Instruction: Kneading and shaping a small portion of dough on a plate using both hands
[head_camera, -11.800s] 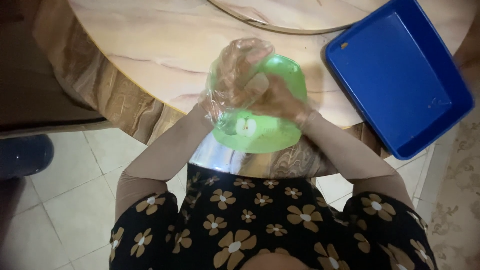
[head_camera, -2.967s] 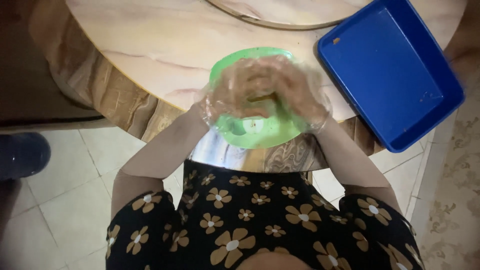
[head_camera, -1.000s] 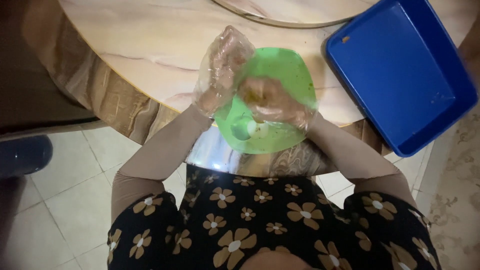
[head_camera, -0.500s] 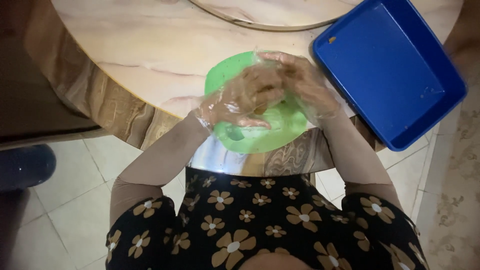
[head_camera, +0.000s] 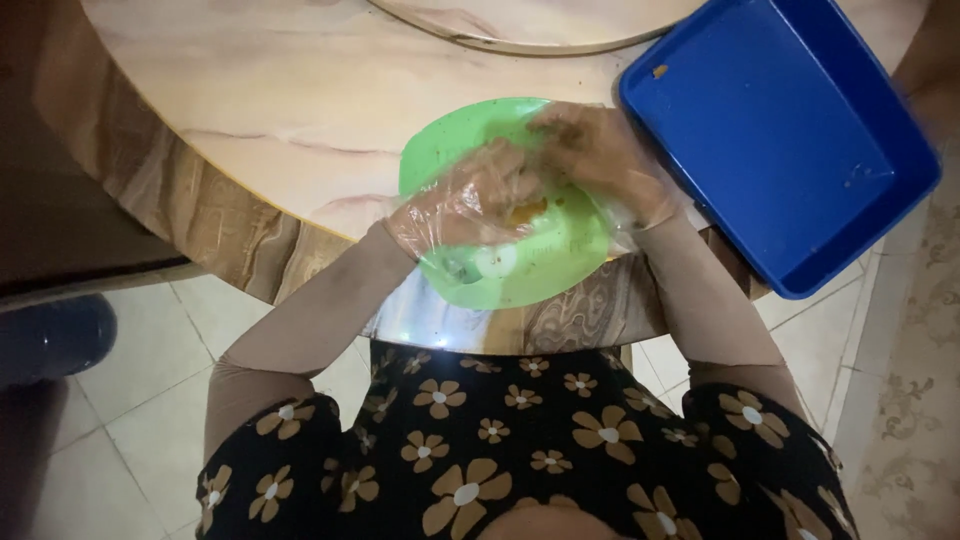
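Note:
A green plastic bowl sits at the near edge of a round marble table. Both my hands wear clear plastic gloves and meet inside the bowl. My left hand comes in from the left with its fingers curled down. My right hand comes in from the right, its fingertips against the left ones. Between them lies a small orange-brown lump of food, mostly hidden by the fingers that press on it. Bits of the same food speckle the bowl's inside.
A blue rectangular tray rests on the table just right of the bowl, close to my right wrist. A raised round turntable edge shows at the top. Tiled floor and a dark blue object lie to the left below.
A second ago my left hand was lifted beside the bowl with its glove loose. It has come down into the bowl, and both hands have closed together over the food.

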